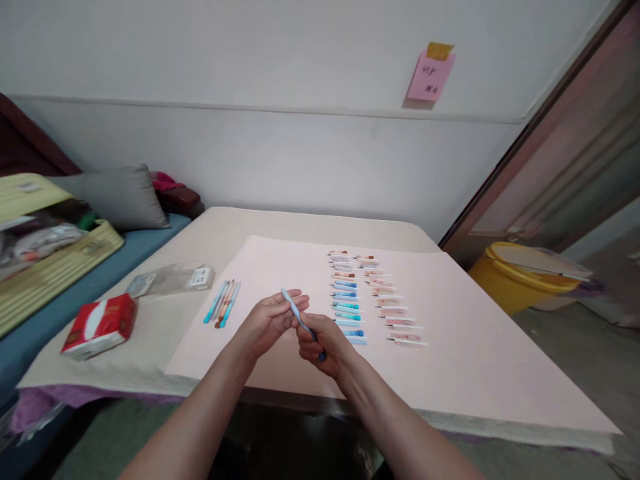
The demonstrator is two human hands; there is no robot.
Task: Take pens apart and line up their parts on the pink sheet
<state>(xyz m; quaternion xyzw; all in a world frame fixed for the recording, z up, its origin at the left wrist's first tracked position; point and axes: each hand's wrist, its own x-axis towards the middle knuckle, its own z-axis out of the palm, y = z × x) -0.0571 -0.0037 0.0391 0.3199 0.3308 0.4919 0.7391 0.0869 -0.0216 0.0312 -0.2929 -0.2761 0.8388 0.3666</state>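
Observation:
Both my hands meet over the near part of a pink sheet point(460, 347) on the table. They hold one pale blue pen point(295, 309) with a darker blue end. My left hand point(270, 320) pinches its upper part. My right hand point(323, 343) is closed round its lower, darker end. Just beyond my hands lie two rows of pen parts: a blue row point(346, 303) and an orange-pink row point(390, 307). A small bunch of whole pens point(223, 303) lies to the left.
A clear plastic packet point(170, 280) and a red tissue pack point(100, 325) lie on the table's left side. A yellow-green basket point(55, 260) and grey pillow point(117, 197) sit further left. A yellow bucket point(515, 277) stands on the floor at right.

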